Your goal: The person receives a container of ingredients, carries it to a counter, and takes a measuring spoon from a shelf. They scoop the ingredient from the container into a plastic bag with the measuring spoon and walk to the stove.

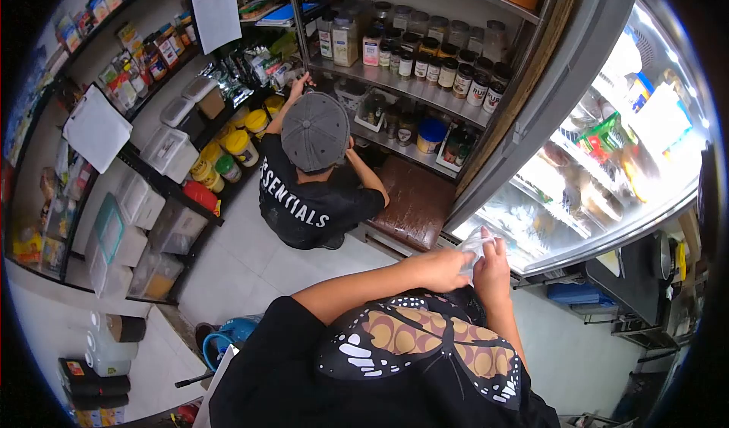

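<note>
Both of my hands are together in front of my chest, at the lower centre of the head view. Between them is a clear plastic bag [476,247], crumpled and whitish. My left hand [443,269] has its fingers closed on the bag's near side. My right hand [492,267] pinches the bag with its fingers pointing up. Whatever the bag contains, if anything, cannot be made out. Just beyond my hands stands a lit glass-front fridge [577,162] with packets and bottles inside.
A person [315,170] in a grey cap crouches ahead, reaching towards the shelves. Spice jars [448,71] line a metal shelf [395,86]. A brown padded bench [410,200] stands beside the fridge. Plastic bins [167,151] and yellow tubs [239,145] fill the left shelving.
</note>
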The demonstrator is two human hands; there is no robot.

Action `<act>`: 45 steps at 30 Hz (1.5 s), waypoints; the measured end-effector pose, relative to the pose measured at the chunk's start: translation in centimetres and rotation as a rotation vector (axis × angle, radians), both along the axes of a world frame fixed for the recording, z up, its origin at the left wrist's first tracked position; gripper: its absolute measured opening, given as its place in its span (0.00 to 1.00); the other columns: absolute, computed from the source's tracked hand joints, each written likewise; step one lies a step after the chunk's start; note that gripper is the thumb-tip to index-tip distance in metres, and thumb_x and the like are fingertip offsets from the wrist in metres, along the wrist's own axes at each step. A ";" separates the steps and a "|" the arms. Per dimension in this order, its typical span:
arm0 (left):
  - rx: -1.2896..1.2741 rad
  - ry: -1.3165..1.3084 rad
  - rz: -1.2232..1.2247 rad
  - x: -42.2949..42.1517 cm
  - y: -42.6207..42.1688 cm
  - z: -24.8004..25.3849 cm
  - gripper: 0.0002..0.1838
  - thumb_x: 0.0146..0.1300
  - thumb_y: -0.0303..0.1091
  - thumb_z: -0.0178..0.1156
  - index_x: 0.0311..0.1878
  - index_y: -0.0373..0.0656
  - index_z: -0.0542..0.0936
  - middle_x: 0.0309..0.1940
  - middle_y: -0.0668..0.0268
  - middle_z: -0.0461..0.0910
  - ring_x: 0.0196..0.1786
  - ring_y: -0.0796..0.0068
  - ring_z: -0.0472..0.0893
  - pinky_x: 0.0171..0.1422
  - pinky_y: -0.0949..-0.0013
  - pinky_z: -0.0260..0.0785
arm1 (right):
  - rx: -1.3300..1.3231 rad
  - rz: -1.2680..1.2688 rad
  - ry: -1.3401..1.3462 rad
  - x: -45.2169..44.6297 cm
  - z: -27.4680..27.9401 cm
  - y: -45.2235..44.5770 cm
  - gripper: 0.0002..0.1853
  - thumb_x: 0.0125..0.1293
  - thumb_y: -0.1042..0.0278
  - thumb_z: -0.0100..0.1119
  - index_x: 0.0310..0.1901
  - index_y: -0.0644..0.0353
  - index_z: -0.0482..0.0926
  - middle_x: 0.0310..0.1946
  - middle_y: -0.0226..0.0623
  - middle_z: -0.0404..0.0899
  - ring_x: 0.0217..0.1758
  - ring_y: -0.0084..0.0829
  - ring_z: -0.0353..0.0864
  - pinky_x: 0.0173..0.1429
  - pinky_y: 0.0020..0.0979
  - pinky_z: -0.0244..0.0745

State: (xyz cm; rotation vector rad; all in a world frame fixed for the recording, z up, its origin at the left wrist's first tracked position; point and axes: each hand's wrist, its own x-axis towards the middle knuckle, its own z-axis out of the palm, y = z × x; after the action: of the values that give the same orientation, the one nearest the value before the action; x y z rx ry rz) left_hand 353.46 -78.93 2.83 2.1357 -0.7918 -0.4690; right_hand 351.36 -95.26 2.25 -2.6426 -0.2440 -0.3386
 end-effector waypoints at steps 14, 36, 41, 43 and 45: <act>-1.094 0.957 0.369 1.3 -2.6 -2.3 0.20 0.63 0.25 0.42 0.58 0.49 0.64 0.19 0.73 0.66 0.13 0.87 0.60 0.14 0.79 0.51 | -0.030 0.149 -0.019 -1.4 1.4 1.4 0.29 0.49 0.81 0.50 0.58 0.65 0.65 0.64 0.51 0.59 0.47 0.52 0.77 0.44 0.42 0.76; -0.736 -0.412 0.429 5.4 -7.7 -14.9 0.26 0.50 0.37 0.67 0.52 0.45 0.70 0.47 0.56 0.71 0.51 0.57 0.72 0.57 0.60 0.64 | 0.014 0.370 -0.126 -3.7 -0.1 2.4 0.29 0.42 0.82 0.51 0.52 0.58 0.76 0.60 0.46 0.68 0.51 0.49 0.77 0.50 0.40 0.76; -0.640 -0.616 0.486 4.4 -7.7 -12.9 0.29 0.44 0.38 0.71 0.49 0.43 0.69 0.42 0.57 0.70 0.46 0.54 0.71 0.53 0.57 0.64 | 0.020 0.377 -0.169 -4.4 -1.1 1.8 0.27 0.41 0.83 0.53 0.48 0.53 0.79 0.55 0.43 0.73 0.49 0.45 0.79 0.50 0.38 0.77; -0.644 -0.651 0.532 4.2 -8.1 -12.4 0.28 0.43 0.38 0.71 0.48 0.44 0.71 0.41 0.57 0.70 0.47 0.55 0.70 0.52 0.57 0.63 | 0.041 0.409 -0.159 -4.7 -0.7 1.6 0.27 0.40 0.84 0.53 0.47 0.51 0.80 0.53 0.43 0.75 0.47 0.45 0.80 0.48 0.37 0.78; -0.696 -0.691 0.540 4.2 -7.8 -11.9 0.29 0.43 0.39 0.72 0.47 0.44 0.70 0.40 0.57 0.69 0.45 0.55 0.70 0.50 0.56 0.63 | 0.069 0.437 -0.155 -4.5 -0.7 1.3 0.28 0.40 0.85 0.53 0.46 0.50 0.81 0.51 0.42 0.76 0.44 0.45 0.81 0.46 0.36 0.78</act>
State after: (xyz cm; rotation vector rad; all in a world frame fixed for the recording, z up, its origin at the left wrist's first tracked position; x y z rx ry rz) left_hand 357.69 -86.78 -9.09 1.7072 -0.5664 0.7647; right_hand 346.84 -94.00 1.59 -2.4116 -0.8261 -0.3938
